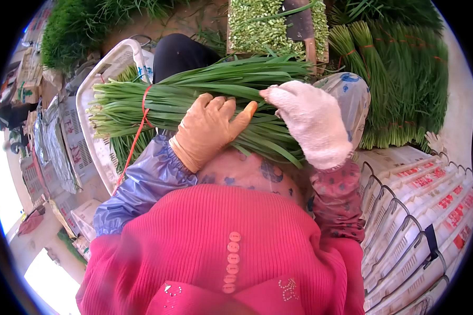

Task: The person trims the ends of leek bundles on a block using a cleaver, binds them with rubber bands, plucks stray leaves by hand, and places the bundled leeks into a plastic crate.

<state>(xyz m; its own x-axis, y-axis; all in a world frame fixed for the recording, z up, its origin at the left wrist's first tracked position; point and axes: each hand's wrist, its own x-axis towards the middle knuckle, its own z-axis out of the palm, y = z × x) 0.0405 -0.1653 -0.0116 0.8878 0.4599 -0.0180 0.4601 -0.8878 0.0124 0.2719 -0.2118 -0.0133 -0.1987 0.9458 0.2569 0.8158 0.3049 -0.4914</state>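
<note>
A thick bunch of garlic chives (168, 113) lies across my lap, pale cut ends to the left and green leaves to the right. Around its stem end runs a red tie (144, 107), with a long tail trailing down over my left sleeve. My left hand (207, 128), in a tan rubber glove, grips the bunch from above, thumb apart from the fingers. Over the leaf end is my right hand (310, 118) in a white fabric glove. Its fingers are drawn together at the leaves, and what lies between the fingertips is hidden.
A white plastic basket (86, 94) stands at my left with greens inside. Ahead, a knife (299, 23) rests on a board (320, 55) of chopped pieces. Tied chive bunches (404, 84) are stacked at right. Metal wire loops (394, 205) stand beside printed sacks (436, 194).
</note>
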